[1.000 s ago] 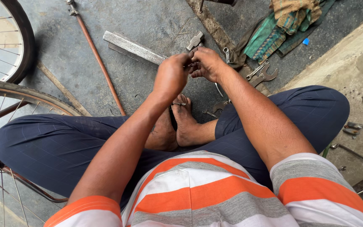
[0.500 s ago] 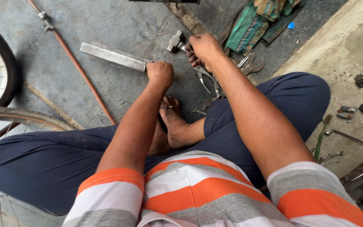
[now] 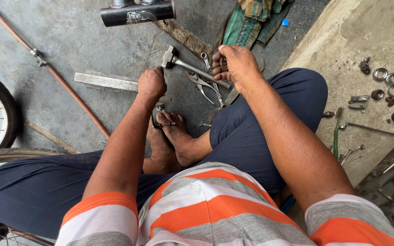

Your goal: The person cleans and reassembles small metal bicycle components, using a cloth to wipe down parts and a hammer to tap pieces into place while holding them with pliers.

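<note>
**A:** Any packaging or labels around? I only spot a small blue scrap (image 3: 286, 21) on the floor at 1 o'clock from the right hand, beside a green and striped cloth bundle (image 3: 247, 23). There's also a dark metal tube (image 3: 137, 12) with a pale crest-shaped badge on it, lying flat at the top edge, 12 o'clock from the left hand.

**B:** Same here, nothing boxed. On to the hands: the left hand (image 3: 151, 83) is balled into a fist, knuckles up, just above the bare feet. Something small may be inside it, but I can't tell. The arm runs straight out from the striped sleeve.

**A:** And the right hand (image 3: 235, 66)?

**B:** Fingers curled tight around something small and dark, held at the fingertips. Can't make out what it is. It's hovering over the tool pile, and the hammer (image 3: 190, 67) lies on the floor at 9 o'clock from it, head toward the left fist, handle end passing under the hand. Pliers (image 3: 201, 84) sit just below the handle.

**A:** Surface?

**B:** Grey concrete floor, stained. A flat metal file (image 3: 106, 82) lies at 9 o'clock from the left fist, with a rusty thin rod (image 3: 69, 91) slanting past it. A bike wheel (image 3: 1, 118) is at the left edge. A paler raised slab (image 3: 379, 45) on the right holds washers and wrenches.
</note>
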